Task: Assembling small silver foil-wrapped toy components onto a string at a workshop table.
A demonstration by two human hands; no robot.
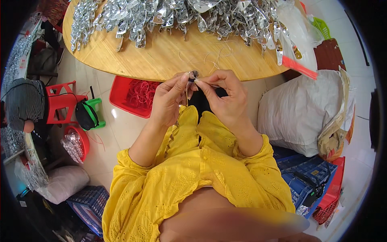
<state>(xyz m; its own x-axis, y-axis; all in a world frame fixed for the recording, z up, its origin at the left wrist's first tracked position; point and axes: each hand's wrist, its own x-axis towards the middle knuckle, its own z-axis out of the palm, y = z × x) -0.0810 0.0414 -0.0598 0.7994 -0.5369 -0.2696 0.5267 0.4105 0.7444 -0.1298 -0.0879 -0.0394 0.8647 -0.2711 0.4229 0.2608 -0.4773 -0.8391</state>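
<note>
Close to the table's near edge, my two hands meet with their fingertips almost touching. A small shiny metal piece (193, 75) sits between the thumb and finger of my left hand (167, 97), which is closed on it; its exact kind is too small to tell. Pinched in the closed fingers of my right hand (229, 97) is a thin pale thread (196, 79), beside that metal piece. Beyond my hands, several loose pale threads (213, 60) lie on the wooden table (117, 64). Across its far side spreads a heap of shiny silver pieces (173, 18).
Below the table edge stands a red bin (114, 97) of red cords. At left are a red stool (60, 101), a green stool (96, 109), a red basin (84, 139) and a person in stripes (24, 103). At right are a white sack (300, 113) and blue crates (310, 177).
</note>
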